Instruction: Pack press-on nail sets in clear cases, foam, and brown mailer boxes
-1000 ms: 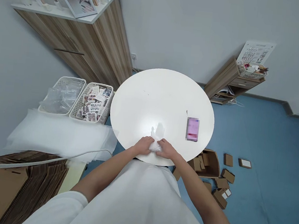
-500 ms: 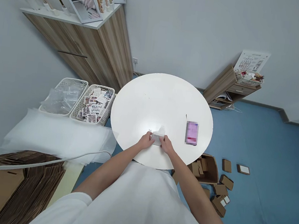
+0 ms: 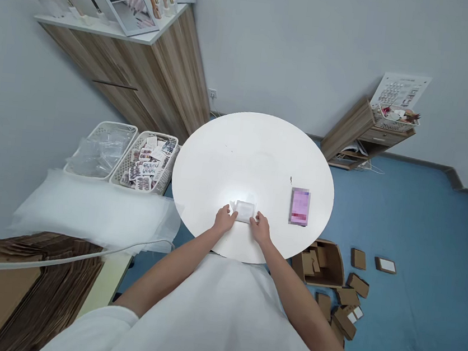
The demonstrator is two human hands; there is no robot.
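Note:
A small flat packet wrapped in translucent white sheet [image 3: 244, 211] lies on the round white table [image 3: 254, 144], close to its front edge. My left hand [image 3: 224, 220] is at the packet's left side, its thumb at the edge and its fingers apart. On the other side, my right hand [image 3: 260, 228] has its thumb at the lower right corner, with the fingers held off the wrap. A loose bit of wrap sticks out at the packet's left end. What is inside the wrap cannot be made out.
Right of my hands lies a blurred pink-purple rectangle [image 3: 299, 206]. White baskets hold clear bags [image 3: 101, 152] and printed cards [image 3: 149, 166]. White wrapping sheets [image 3: 95, 207] lie over folded cardboard [image 3: 56, 285] at left. A brown carton [image 3: 329, 265] and small boxes [image 3: 356, 285] are on the floor.
The raised flap of wrap has been folded down, and the packet now lies flat. Both hands have loosened and drawn slightly outward from it.

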